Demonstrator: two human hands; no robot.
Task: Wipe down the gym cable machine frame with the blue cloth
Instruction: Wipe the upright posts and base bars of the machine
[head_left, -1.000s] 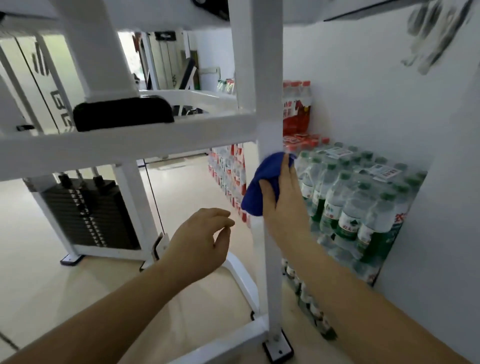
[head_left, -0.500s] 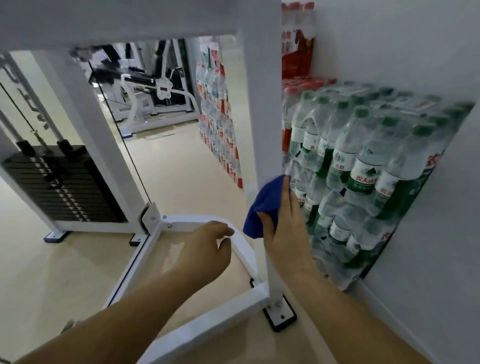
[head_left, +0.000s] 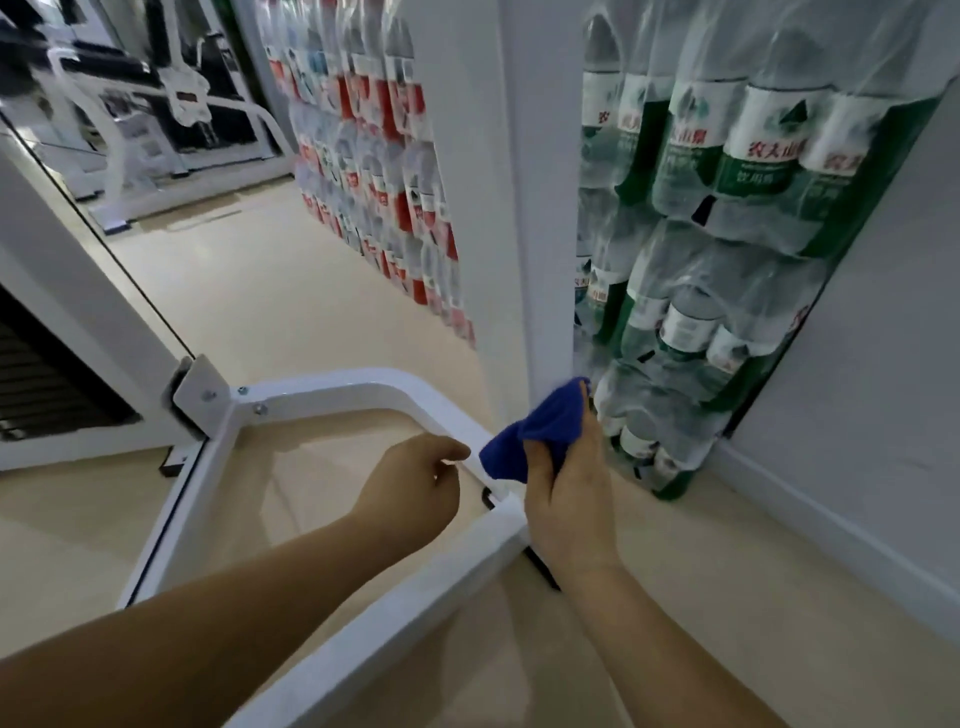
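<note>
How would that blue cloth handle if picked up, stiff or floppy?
Probably floppy: the blue cloth bunches and droops beyond the right hand gripping it. Likely light too, as one hand alone holds it against the white post.

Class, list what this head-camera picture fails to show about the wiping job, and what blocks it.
Head view: the right hand, gripping the blue cloth, covers where the white upright frame post meets its black foot plate.
Head view: the black weight stack is cut off by the left edge.
Head view: the post's top lies beyond the upper edge.
</note>
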